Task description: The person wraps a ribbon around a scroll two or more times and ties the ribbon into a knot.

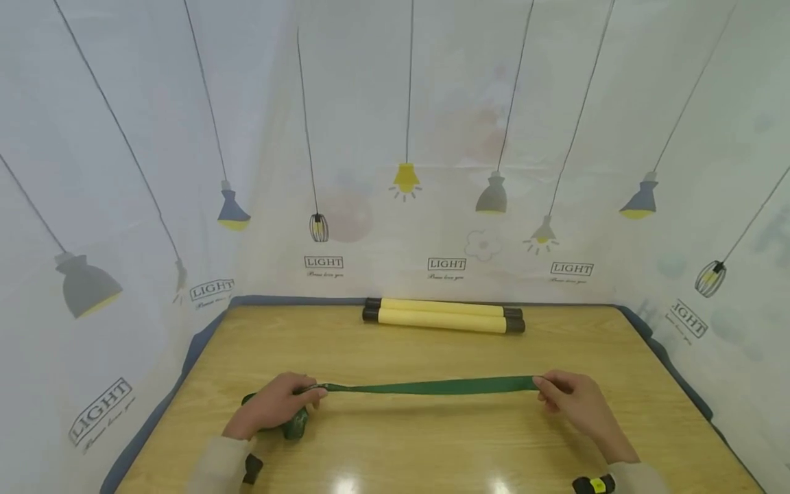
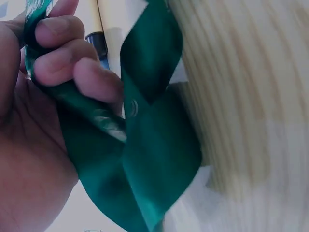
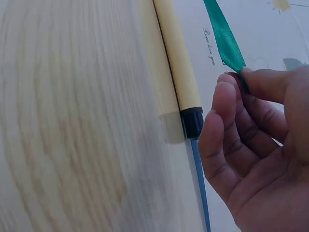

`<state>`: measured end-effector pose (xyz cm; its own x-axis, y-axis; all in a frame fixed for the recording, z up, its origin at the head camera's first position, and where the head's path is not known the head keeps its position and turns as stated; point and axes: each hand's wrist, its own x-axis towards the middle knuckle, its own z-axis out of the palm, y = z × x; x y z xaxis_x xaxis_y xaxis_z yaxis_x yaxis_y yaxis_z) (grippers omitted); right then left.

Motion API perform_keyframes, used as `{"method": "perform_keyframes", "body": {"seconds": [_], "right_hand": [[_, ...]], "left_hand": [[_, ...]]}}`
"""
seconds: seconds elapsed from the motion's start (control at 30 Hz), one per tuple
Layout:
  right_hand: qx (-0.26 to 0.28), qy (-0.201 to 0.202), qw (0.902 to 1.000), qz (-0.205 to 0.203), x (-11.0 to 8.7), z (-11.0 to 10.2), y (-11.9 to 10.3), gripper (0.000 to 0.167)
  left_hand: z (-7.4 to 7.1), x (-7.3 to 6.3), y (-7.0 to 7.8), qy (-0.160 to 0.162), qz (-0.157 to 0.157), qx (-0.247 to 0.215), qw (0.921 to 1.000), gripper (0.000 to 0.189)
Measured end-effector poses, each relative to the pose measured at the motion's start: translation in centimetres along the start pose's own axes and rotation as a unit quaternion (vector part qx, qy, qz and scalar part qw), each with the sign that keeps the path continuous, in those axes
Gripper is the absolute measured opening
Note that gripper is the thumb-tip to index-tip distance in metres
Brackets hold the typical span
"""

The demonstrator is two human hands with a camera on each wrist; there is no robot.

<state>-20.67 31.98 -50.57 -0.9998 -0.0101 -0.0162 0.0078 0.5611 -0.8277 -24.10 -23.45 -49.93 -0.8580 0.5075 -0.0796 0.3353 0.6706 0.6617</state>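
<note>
A pale wall covering [image 1: 382,89] printed with pendant lamps [image 1: 492,195] is enclosing a wood-grain desk [image 1: 426,442], where two yellow rolls [image 1: 441,320] with black ends are lying side by side near the far edge. Nearer the viewer, I am observing a green ribbon [image 1: 444,387] spanning, almost level, above the desk. The left hand [image 1: 278,403] is gripping it with curled fingers, loose folds [image 2: 159,145] hanging beneath; the right hand [image 1: 577,401] is pinching it between thumb and forefinger. Whether the folds are touching the desk, I cannot tell.

Beside the left hand the ribbon is narrowing and apparently twisting, while toward the right it is broadening; I am judging this twist the chief hazard, since a pull could be setting it into a crease. The right pinch is covering only a small patch of seemingly satiny cloth, so a hard tug could be slipping it free. The gathered folds could also be snagging on the left fingers and tangling.
</note>
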Motion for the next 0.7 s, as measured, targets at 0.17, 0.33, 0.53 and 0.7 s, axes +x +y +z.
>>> {"method": "perform_keyframes", "body": {"seconds": [0.17, 0.33, 0.53, 0.7], "right_hand": [[-0.008, 0.01, 0.9998, 0.018, 0.0, -0.7, 0.9, 0.042], [-0.02, 0.017, 0.9988, 0.041, -0.1, -1.2, 1.6, 0.046], [-0.031, 0.015, 0.9978, 0.056, 0.1, -1.5, 1.8, 0.044], [-0.042, 0.017, 0.9965, 0.07, 0.4, -1.7, 2.1, 0.047]], "left_hand": [[-0.5, -0.2, -0.7, 0.012, -0.006, -0.006, 0.9999, 0.041], [-0.6, -0.7, -1.5, 0.026, -0.011, -0.012, 0.9995, 0.037], [-0.9, -1.0, -1.7, 0.027, -0.022, -0.038, 0.9987, 0.037], [-1.0, -1.2, -1.6, 0.044, -0.028, -0.031, 0.9982, 0.029]]}}
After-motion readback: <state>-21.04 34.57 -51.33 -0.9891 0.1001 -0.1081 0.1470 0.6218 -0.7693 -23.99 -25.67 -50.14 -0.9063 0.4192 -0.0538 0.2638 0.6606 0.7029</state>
